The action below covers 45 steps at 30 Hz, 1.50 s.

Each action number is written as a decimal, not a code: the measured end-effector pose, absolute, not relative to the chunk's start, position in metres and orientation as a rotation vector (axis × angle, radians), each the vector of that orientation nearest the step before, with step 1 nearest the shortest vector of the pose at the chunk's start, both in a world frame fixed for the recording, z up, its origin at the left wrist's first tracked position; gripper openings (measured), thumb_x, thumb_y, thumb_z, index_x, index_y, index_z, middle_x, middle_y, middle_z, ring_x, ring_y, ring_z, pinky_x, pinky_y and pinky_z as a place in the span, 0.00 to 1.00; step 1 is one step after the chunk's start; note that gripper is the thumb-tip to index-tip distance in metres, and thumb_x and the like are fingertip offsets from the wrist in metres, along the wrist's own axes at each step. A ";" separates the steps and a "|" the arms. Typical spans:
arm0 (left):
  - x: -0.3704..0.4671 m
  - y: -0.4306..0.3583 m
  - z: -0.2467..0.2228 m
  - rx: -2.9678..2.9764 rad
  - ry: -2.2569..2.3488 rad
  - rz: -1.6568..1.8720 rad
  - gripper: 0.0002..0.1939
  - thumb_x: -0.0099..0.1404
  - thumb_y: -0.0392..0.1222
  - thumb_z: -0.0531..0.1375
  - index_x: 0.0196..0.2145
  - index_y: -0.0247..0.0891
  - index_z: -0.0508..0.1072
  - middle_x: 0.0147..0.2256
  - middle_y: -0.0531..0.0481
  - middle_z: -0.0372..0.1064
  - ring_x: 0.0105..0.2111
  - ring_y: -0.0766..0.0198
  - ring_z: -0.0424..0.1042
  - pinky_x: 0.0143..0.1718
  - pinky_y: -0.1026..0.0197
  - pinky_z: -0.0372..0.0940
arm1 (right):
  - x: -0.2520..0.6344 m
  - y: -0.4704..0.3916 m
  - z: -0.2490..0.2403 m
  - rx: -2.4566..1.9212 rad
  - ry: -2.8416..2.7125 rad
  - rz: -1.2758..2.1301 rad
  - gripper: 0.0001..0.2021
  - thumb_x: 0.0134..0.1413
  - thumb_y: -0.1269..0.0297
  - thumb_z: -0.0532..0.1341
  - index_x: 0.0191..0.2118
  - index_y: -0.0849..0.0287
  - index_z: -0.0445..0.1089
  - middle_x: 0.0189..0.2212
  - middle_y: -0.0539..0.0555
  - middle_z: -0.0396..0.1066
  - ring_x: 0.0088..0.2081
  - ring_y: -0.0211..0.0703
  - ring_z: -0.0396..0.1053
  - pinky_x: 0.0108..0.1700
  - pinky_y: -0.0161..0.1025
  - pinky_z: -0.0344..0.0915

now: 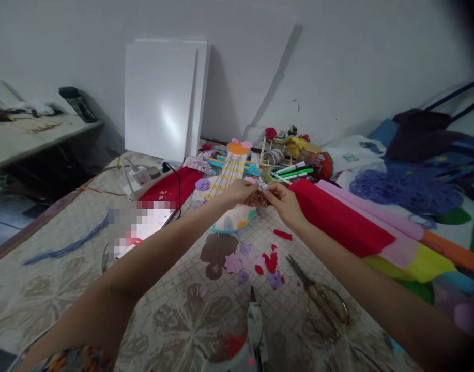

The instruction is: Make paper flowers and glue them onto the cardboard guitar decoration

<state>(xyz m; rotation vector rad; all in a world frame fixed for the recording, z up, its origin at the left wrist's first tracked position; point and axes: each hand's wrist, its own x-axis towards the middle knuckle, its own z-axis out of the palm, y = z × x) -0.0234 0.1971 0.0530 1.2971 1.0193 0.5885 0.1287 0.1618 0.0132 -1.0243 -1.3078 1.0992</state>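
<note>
Both my hands meet over a guitar-shaped paper craft (237, 219) with yellow stripes, dark strings and paper flowers. The fingers of my left hand (245, 192) are closed in a pinch, and my right hand (281, 200) pinches close beside it. Between the fingertips shows a small pale lavender paper piece (262, 186); its exact shape is hard to make out. Below the hands lie a pink paper flower (233, 263), red paper petals (271, 262) and a purple paper flower (274, 279). Nearer to me are golden-handled scissors (318, 294) and a glue gun (255, 325).
Red crepe paper (341, 219) and other coloured rolls lie at the right, by blue-purple yarn (403, 188). At the left are a partly blurred phone (159, 222), a power strip (141, 178) and a yarn strand (72, 241). White boards (159, 98) lean on the wall.
</note>
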 end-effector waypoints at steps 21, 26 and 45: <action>-0.055 0.189 0.046 1.801 1.182 0.590 0.20 0.48 0.32 0.63 0.41 0.32 0.66 0.26 0.48 0.72 0.22 0.68 0.70 0.22 0.66 0.63 | 0.167 0.123 0.046 -1.489 -1.930 0.462 0.11 0.54 0.59 0.55 0.32 0.58 0.73 0.25 0.54 0.70 0.23 0.42 0.67 0.26 0.39 0.62; -0.053 0.187 0.052 1.796 1.200 0.671 0.22 0.48 0.30 0.63 0.42 0.32 0.65 0.27 0.49 0.72 0.22 0.68 0.70 0.21 0.67 0.62 | 0.124 0.155 0.029 -1.368 -1.838 0.735 0.15 0.45 0.60 0.63 0.42 0.58 0.69 0.35 0.54 0.72 0.18 0.34 0.64 0.21 0.34 0.58; -0.048 0.180 0.044 2.216 1.186 0.713 0.26 0.52 0.28 0.59 0.49 0.36 0.60 0.35 0.48 0.71 0.29 0.67 0.70 0.30 0.65 0.64 | 0.189 0.150 0.030 -1.599 -1.745 0.399 0.11 0.49 0.60 0.59 0.20 0.57 0.68 0.15 0.50 0.65 0.18 0.38 0.60 0.21 0.34 0.50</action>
